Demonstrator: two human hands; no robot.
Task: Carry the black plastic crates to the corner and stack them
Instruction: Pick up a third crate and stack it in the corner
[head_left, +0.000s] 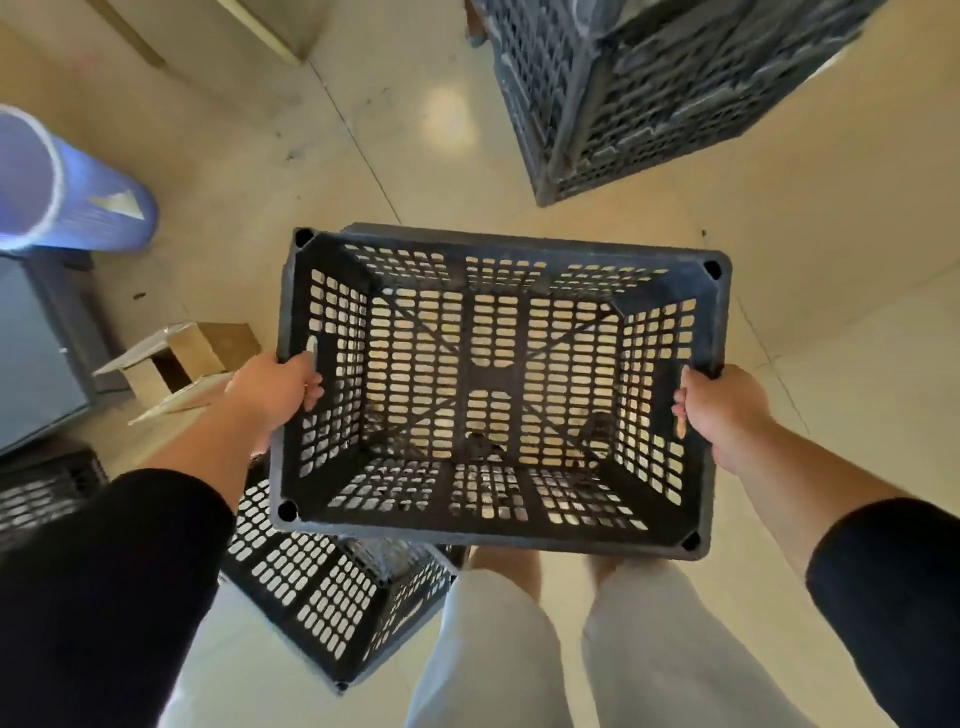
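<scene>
- Fingers (314, 391) of left hand (275, 387) and right hand (719, 410) curled over short rims of black crate (498, 384).
- Long axis spanning between both hands, level.
- Crate stack (649, 88) ahead, to the right.

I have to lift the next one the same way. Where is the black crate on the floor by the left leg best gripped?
Judging by the carried crate, take the floor crate by its two short-side rims, one hand from each side. The left hand and right hand hold the carried one so, and it hangs level.
</scene>
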